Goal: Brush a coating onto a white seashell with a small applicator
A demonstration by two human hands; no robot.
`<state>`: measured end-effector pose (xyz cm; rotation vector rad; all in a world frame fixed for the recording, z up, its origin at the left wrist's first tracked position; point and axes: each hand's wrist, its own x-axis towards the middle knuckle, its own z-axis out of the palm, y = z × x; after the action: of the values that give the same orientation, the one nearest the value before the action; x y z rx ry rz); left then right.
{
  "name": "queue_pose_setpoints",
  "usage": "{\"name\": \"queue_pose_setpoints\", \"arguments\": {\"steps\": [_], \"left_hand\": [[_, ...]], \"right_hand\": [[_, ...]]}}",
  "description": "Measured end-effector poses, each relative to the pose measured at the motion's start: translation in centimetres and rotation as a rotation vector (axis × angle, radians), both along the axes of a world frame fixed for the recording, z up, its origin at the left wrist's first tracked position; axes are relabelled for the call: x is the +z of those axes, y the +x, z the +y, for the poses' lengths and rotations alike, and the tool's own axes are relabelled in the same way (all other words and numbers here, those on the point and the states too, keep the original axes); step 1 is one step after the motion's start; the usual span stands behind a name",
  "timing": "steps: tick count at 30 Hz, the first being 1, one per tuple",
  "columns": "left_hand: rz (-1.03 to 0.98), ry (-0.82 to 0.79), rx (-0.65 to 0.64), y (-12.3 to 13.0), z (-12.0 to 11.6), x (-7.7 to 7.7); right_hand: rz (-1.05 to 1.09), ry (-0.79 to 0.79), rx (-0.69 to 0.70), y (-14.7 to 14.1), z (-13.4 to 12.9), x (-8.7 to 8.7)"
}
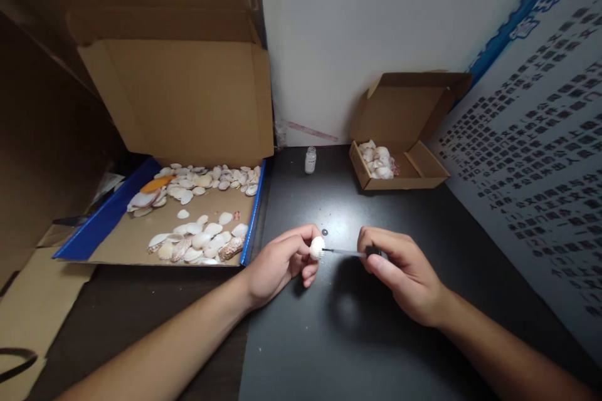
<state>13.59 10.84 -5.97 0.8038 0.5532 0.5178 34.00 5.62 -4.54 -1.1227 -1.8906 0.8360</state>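
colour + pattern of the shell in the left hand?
Off-white shell, with fine ribs across it. Shows in the head view, the only one.

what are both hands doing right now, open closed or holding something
Left hand: closed, holding a small white shell.
Right hand: closed, gripping the black handle of a thin brush-like tool.

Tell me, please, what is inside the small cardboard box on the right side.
In the small box, white shells lie heaped at its left side, with small pinkish pieces beside them. Whatever lies beneath the heap is covered.
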Motion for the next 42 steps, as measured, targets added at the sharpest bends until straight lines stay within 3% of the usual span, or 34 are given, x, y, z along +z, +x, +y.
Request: {"name": "queue_pose_setpoints", "arguments": {"steps": [6,11,16,22,27,33,39,42], "left_hand": [[-0.006,-0.005,0.011,0.05,0.03,0.11],[-0.004,-0.002,0.01,0.03,-0.02,0.2],[0.0,-0.02,0.014,0.06,0.0,0.19],[-0.009,-0.016,0.013,0.04,-0.04,0.26],[-0.01,-0.02,0.016,0.03,0.01,0.34],[-0.02,-0.045,0.02,-0.01,0.17,0.34],[-0.019,-0.053,0.026,-0.04,0.15,0.39],[-0.02,-0.054,0.032,-0.05,0.13,0.49]], "right_hand": [[-0.035,0.001,-0.059,-0.03,-0.08,-0.12],[-0.016,-0.001,0.005,-0.09,-0.08,-0.04],[-0.074,0.012,-0.11,-0.09,0.03,0.14],[-0.047,0.012,-0.006,-0.17,-0.09,0.1],[-0.104,0.015,-0.131,-0.08,0.17,0.01],[-0.049,0.034,-0.028,-0.18,0.01,0.17],[-0.125,0.023,-0.187,-0.06,0.07,0.11],[-0.06,0.04,-0.117,-0.04,0.02,0.23]]}}
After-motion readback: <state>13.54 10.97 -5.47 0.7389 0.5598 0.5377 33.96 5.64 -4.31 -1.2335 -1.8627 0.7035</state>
